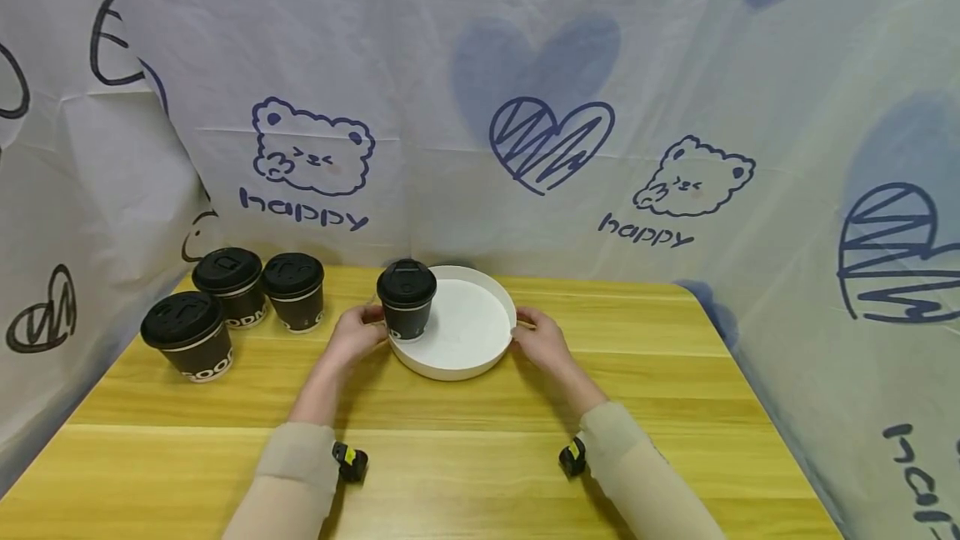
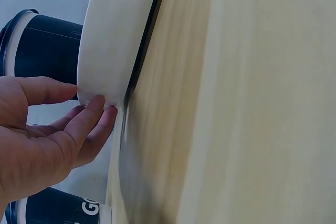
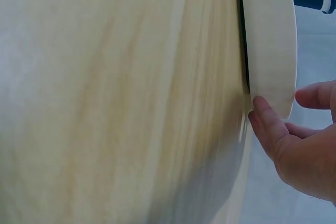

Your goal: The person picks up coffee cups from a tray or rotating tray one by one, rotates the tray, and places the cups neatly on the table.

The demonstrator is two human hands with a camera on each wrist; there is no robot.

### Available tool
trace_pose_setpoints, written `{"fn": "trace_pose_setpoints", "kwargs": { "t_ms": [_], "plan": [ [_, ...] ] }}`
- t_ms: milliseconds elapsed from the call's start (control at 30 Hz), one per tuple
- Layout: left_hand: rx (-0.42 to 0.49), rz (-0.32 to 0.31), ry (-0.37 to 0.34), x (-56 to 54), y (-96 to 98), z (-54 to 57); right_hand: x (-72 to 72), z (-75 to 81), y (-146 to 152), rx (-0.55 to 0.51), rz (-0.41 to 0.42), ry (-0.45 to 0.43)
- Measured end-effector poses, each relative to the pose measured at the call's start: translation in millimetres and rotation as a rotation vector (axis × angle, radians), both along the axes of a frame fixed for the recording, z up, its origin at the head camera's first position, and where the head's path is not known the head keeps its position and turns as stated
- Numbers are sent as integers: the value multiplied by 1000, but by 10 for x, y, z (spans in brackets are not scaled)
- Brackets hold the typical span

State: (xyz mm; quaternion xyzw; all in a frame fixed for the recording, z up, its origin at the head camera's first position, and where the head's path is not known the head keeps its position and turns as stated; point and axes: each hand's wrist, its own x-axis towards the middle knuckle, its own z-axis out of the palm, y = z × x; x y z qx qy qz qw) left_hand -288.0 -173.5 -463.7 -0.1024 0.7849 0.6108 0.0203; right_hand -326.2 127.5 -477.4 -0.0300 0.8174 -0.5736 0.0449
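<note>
A round white tray (image 1: 472, 323) with a low wall is at the table's far side. On its left part stands an upright black paper cup (image 1: 407, 319) with a black lid. My left hand (image 1: 356, 333) grips the tray's left side close to that cup; in the left wrist view, the thumb is at the rim and fingertips touch the wall (image 2: 113, 35) lower down. Opposite, my right hand (image 1: 542, 340) holds the right side, thumb at the upper edge and fingers against the lower wall (image 3: 270, 40). A dark line shows beneath the tray in both wrist views.
Three more lidded black cups stand at the left: one nearer me (image 1: 206, 357), one behind it (image 1: 247, 302), and a smaller-looking one (image 1: 296, 311) toward the tray. The wooden table (image 1: 465, 457) meets a printed white curtain (image 1: 435, 190) at the back.
</note>
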Motion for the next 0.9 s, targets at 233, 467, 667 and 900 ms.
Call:
{"fn": "trace_pose_setpoints", "kwargs": {
  "t_ms": [233, 467, 667, 900],
  "plan": [
    [34, -22, -25, -19, -20, 2, 16, -4, -1, -27, 22, -29],
    [13, -26, -14, 21, -1, 0, 31, -17, 7, -29, 23, -33],
    [21, -29, -4, 40, 6, -26, 81, -8, 0, -14, 21, -34],
    [51, -32, -26, 53, 12, -26, 128, 14, 11, 37, 17, -31]
  ]
}}
